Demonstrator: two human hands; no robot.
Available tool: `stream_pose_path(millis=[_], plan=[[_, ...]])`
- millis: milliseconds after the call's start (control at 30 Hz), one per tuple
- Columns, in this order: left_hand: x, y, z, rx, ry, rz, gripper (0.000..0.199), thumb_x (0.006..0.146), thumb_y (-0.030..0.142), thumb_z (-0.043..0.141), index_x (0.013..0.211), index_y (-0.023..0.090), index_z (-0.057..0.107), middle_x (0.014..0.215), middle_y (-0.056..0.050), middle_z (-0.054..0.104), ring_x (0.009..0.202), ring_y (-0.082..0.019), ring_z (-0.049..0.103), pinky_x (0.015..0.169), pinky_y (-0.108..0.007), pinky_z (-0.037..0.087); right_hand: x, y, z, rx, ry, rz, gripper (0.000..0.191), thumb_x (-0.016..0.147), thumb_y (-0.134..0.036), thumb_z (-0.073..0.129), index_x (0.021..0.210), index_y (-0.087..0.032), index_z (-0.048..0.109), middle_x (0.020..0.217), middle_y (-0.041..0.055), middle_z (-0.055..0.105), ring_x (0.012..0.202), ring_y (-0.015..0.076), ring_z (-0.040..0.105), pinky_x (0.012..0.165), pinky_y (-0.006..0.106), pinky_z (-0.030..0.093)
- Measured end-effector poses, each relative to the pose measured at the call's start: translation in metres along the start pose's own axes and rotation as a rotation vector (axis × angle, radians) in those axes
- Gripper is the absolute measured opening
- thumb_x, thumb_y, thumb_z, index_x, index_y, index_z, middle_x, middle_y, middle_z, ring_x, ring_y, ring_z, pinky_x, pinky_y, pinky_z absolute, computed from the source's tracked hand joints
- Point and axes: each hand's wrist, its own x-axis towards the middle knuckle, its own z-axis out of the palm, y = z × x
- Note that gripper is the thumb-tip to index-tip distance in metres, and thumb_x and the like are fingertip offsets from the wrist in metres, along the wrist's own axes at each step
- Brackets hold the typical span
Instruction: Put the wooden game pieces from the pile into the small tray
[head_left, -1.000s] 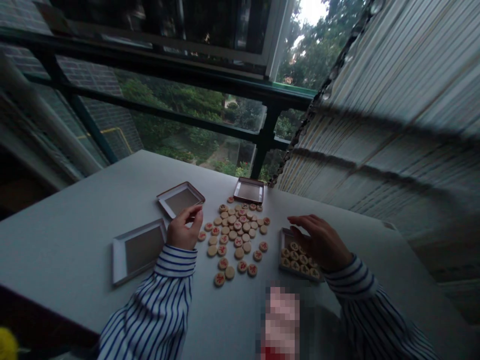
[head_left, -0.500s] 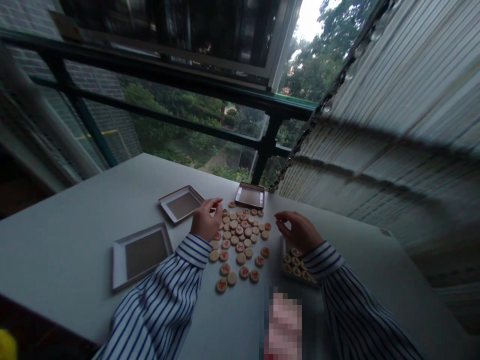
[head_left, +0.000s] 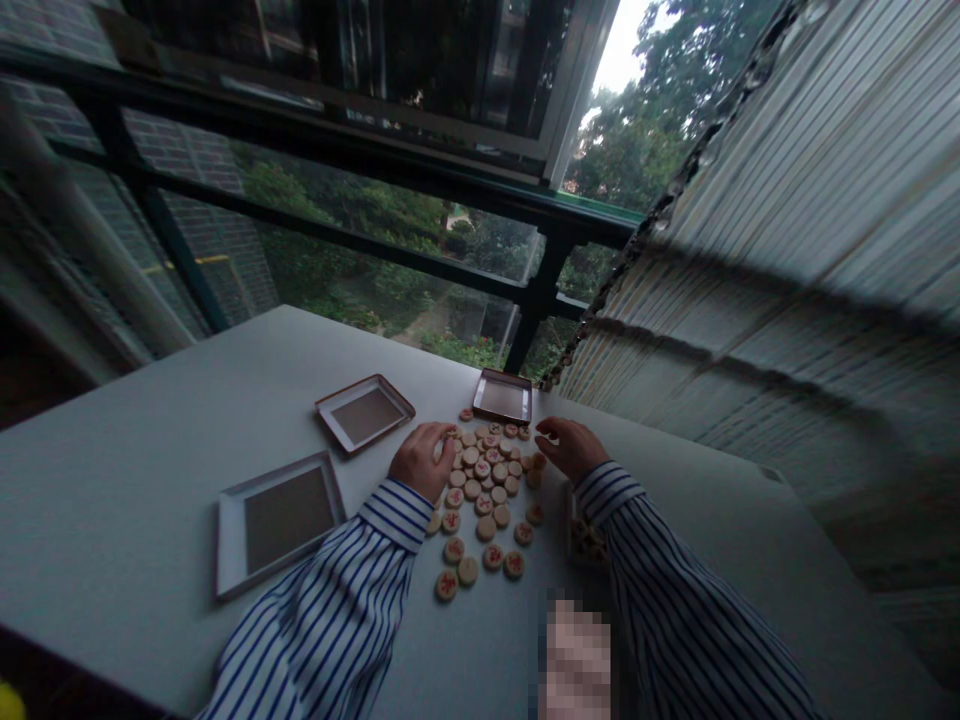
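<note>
Many round wooden Chinese chess pieces [head_left: 486, 490] lie loosely spread between my hands, some showing red characters and others blank side up. At the left edge of this spread is my left hand [head_left: 421, 458], its fingers bent and the thumb apart, fingertips by the upper pieces. On the opposite side my right hand [head_left: 574, 448] reaches in beside the upper right pieces, with a gap between its curved fingers and thumb. No piece is visible in either hand. Below my right wrist stands a small box [head_left: 571, 522] holding more pieces, partly hidden by the striped sleeve.
Two shallow trays, a larger one [head_left: 225, 545] and a smaller one [head_left: 322, 410], lie left of the pieces on the white table [head_left: 150, 430]. Another small tray [head_left: 502, 417] sits at the far edge. Beyond are a dark railing [head_left: 375, 245] and, rightward, a pleated curtain [head_left: 765, 300].
My right hand has moved left and slightly up, toward the pieces, and its sleeve now covers more of the box. My left hand has shifted slightly down, its fingers bent more.
</note>
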Motion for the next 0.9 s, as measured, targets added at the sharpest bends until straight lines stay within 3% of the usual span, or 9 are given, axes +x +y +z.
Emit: stream_pose_path(millis=[400, 900], plan=[[-0.003, 0.006, 0.003, -0.016, -0.026, 0.04, 0.019, 0.076, 0.019, 0.044, 0.089, 0.016, 0.058, 0.09, -0.008, 0.062, 0.086, -0.018, 0.057, 0.079, -0.033, 0.046, 0.02, -0.004, 0.015, -0.093, -0.103, 0.062, 0.029, 0.078, -0.041, 0.047, 0.097, -0.021, 0.057, 0.089, 0.0061, 0.063, 0.082, 0.018, 0.058, 0.066, 0.026, 0.04], [-0.004, 0.006, 0.003, -0.033, -0.038, 0.056, 0.019, 0.076, 0.019, 0.045, 0.09, 0.016, 0.058, 0.09, -0.008, 0.062, 0.086, -0.018, 0.057, 0.079, -0.034, 0.046, 0.028, -0.01, 0.019, -0.154, -0.128, 0.068, 0.024, 0.078, -0.032, 0.045, 0.097, -0.021, 0.057, 0.094, 0.0075, 0.063, 0.085, 0.0197, 0.058, 0.064, 0.026, 0.039]])
